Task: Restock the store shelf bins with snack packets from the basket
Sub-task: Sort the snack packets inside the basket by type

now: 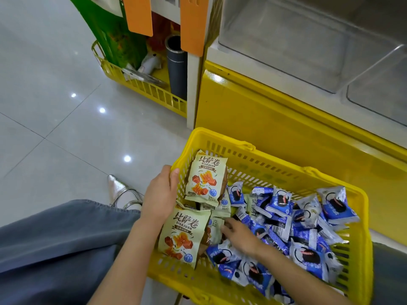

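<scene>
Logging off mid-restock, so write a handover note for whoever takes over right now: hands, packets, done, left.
Left hand grips the yellow basket rim. Right hand reaches into it, fingertips on the cream packets; grip unclear.
Blue packets fill the basket's right side.
Done: nothing seen; the clear shelf bins show no packets.
Left: move all packets into bins.

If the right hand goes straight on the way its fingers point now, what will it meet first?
The right hand points left inside the yellow plastic basket. First it would meet the small pale green snack packet at its fingertips; it seems almost touching, though depth is unclear.
</scene>
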A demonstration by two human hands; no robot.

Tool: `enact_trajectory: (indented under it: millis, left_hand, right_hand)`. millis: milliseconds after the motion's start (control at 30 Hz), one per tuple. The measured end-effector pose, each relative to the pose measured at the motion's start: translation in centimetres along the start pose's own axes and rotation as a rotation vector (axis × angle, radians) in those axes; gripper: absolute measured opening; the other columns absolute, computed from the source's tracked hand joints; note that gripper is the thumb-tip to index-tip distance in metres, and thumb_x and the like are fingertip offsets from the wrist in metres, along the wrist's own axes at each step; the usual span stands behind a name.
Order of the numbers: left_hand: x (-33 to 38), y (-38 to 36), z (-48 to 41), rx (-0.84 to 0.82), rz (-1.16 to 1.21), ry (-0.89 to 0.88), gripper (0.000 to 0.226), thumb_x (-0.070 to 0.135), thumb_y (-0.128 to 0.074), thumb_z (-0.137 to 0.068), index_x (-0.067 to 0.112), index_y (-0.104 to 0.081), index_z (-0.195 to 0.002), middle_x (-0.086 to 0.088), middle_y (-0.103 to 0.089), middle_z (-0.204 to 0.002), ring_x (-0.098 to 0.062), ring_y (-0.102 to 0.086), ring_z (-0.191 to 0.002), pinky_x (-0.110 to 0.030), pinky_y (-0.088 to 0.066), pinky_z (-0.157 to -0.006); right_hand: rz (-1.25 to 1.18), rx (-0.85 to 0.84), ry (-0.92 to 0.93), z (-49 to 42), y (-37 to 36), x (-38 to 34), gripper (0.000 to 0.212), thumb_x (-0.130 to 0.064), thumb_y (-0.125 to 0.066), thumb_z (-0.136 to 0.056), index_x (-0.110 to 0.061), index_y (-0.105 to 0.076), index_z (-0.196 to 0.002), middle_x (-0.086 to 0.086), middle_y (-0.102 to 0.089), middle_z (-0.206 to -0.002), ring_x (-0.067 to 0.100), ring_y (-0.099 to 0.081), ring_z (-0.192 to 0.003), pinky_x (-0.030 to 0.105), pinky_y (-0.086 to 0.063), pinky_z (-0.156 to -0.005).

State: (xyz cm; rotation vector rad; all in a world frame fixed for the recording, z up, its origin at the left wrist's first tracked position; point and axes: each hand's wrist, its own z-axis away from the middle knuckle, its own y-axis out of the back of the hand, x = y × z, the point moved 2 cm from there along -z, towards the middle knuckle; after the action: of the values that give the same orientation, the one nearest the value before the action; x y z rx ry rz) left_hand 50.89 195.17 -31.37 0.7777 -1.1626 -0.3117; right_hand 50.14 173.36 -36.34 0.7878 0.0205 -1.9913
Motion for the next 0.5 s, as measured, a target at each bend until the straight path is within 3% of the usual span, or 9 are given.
enact_trajectory:
  millis: [133,233,300,400,500]
  left_hand:
    - [0.0,-0.1,0.0,0.003,0.009,-0.001,0.031,0.042,-0.027,-0.098,0.018,-0.044,-0.088,0.004,-0.052,-0.065,-0.010,-0.050,-0.056,-0.025,-0.030,-0.047]
    - [0.2,0.0,0.0,-0.003,0.001,0.020,0.031,0.041,-0.027,-0.098,0.017,-0.043,-0.087,0.002,-0.052,-0.065,-0.015,-0.051,-0.057,-0.028,-0.032,-0.047]
    - [0.5,0.1,0.0,-0.017,-0.017,0.061,0.032,0.041,-0.027,-0.098,0.016,-0.046,-0.094,-0.001,-0.056,-0.075,-0.022,-0.056,-0.068,-0.032,-0.040,-0.055]
    - [2.2,0.7,0.3,0.147,-0.100,0.022,0.027,0.027,-0.035,-0.099,0.011,-0.050,-0.115,-0.006,-0.057,-0.106,-0.022,-0.053,-0.097,-0.036,-0.043,-0.081]
    - [6.3,-0.2,0.9,0.285,-0.058,-0.198,0.021,0.014,-0.041,-0.095,0.009,-0.051,-0.113,-0.006,-0.054,-0.108,-0.018,-0.046,-0.097,-0.030,-0.036,-0.082]
  right_hand:
    - [-0.055,-0.013,0.092,-0.4,-1.3,-0.3,0.035,-0.015,-0.034,-0.102,-0.010,-0.044,-0.135,-0.007,-0.048,-0.124,0.004,-0.044,-0.110,-0.007,-0.031,-0.076]
    - [0.030,-0.062,0.139,-0.5,-1.3,-0.3,0.037,-0.014,-0.034,-0.102,-0.011,-0.043,-0.138,0.000,-0.046,-0.139,0.012,-0.042,-0.126,0.008,-0.029,-0.097]
    - [0.113,-0.037,0.152,-0.3,-0.2,0.0,0.037,-0.017,-0.034,-0.102,-0.014,-0.046,-0.137,0.004,-0.052,-0.136,0.014,-0.049,-0.121,0.018,-0.034,-0.100]
    - [0.248,0.279,0.185,0.4,3.3,0.6,0.035,-0.021,-0.039,-0.101,-0.018,-0.050,-0.133,0.004,-0.061,-0.126,0.018,-0.061,-0.107,0.026,-0.047,-0.090]
    - [0.374,0.575,0.275,0.7,8.1,1.9,0.034,-0.019,-0.045,-0.098,-0.017,-0.050,-0.132,0.002,-0.056,-0.129,0.016,-0.056,-0.112,0.025,-0.043,-0.091]
